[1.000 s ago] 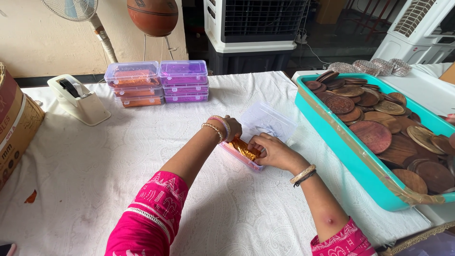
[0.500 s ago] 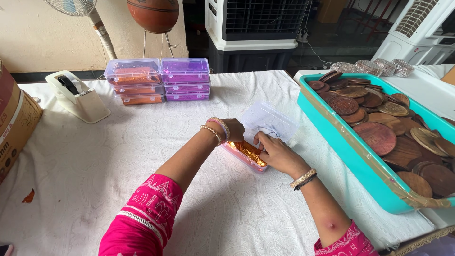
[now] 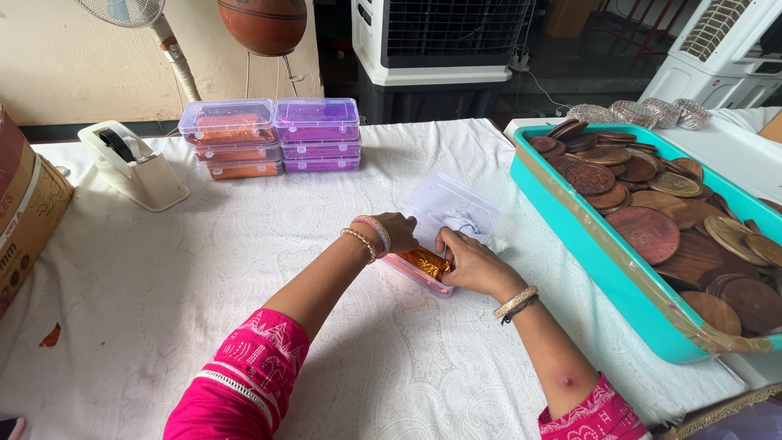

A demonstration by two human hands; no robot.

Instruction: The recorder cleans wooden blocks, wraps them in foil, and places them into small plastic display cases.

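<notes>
A small clear plastic box with a pink base lies open in the middle of the white tablecloth, its clear lid tilted back. Inside it sits a shiny orange foil-wrapped item. My left hand rests on the box's far left side, fingers curled at its rim. My right hand presses on the foil item from the right, fingers bent over it. Both wrists wear bangles.
Two stacks of closed clear boxes, orange-filled and purple, stand at the back. A white tape dispenser is to their left, a cardboard carton at the left edge. A teal tray of brown wooden discs lies right.
The lid has tipped further back and stands more open. My right hand has shifted slightly onto the foil item; my left hand stays at the box's side.
</notes>
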